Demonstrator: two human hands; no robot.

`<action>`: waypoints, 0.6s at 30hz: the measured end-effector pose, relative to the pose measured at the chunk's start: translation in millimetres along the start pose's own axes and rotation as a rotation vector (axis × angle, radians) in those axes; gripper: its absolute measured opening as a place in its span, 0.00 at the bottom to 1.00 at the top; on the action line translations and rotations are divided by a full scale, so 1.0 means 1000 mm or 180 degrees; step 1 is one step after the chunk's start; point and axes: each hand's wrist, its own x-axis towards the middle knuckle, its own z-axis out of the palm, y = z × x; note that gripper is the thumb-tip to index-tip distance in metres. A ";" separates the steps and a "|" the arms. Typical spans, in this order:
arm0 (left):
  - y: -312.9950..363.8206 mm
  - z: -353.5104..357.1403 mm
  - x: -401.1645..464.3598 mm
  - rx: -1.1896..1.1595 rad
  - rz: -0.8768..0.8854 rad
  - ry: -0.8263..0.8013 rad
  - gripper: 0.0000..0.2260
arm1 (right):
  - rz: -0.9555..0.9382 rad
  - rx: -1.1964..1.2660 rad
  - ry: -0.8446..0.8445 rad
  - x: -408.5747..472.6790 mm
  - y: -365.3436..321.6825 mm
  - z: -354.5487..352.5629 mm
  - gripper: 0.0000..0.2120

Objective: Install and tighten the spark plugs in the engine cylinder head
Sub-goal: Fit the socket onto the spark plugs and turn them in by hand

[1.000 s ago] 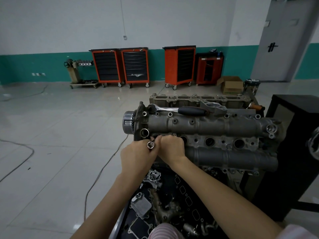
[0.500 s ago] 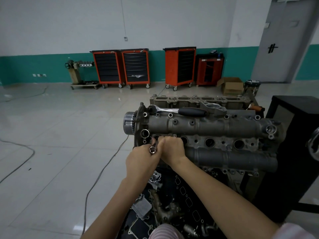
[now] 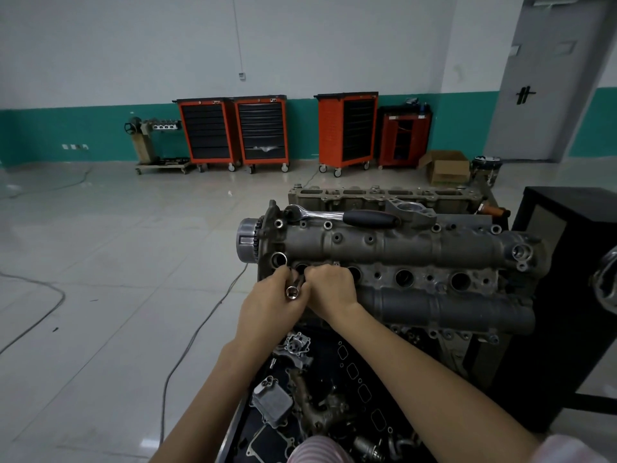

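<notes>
The grey cylinder head (image 3: 417, 245) lies lengthwise in front of me, with a row of round plug wells along its middle. My left hand (image 3: 270, 307) grips a chrome socket (image 3: 293, 290), whose open end faces me and whose far end points into the leftmost well. My right hand (image 3: 330, 287) is curled against the socket's far part at that well; the spark plug itself is hidden. A ratchet wrench (image 3: 347, 216) with a black handle rests on the head's far edge.
A second engine casting (image 3: 384, 195) sits behind the head. A black cabinet (image 3: 574, 279) stands at the right. Loose engine parts and gaskets (image 3: 300, 396) fill a dark tray below my arms. Orange tool carts (image 3: 233, 132) line the far wall. Cables cross the tiled floor at the left.
Both hands have moved slightly forward and down toward the leftmost well, and the socket has tilted further into it. The ratchet has not moved.
</notes>
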 end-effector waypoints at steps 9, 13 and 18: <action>0.003 0.009 -0.006 0.0247 0.0079 0.0648 0.20 | 0.0143 0.0124 0.0101 -0.004 -0.005 -0.008 0.14; -0.005 -0.003 0.004 -0.0023 0.0419 0.0056 0.15 | 0.0056 0.0023 0.0113 0.000 0.000 0.001 0.11; -0.002 -0.005 0.003 0.0029 0.0341 0.0041 0.18 | 0.0016 0.0035 0.0099 0.001 0.002 0.002 0.11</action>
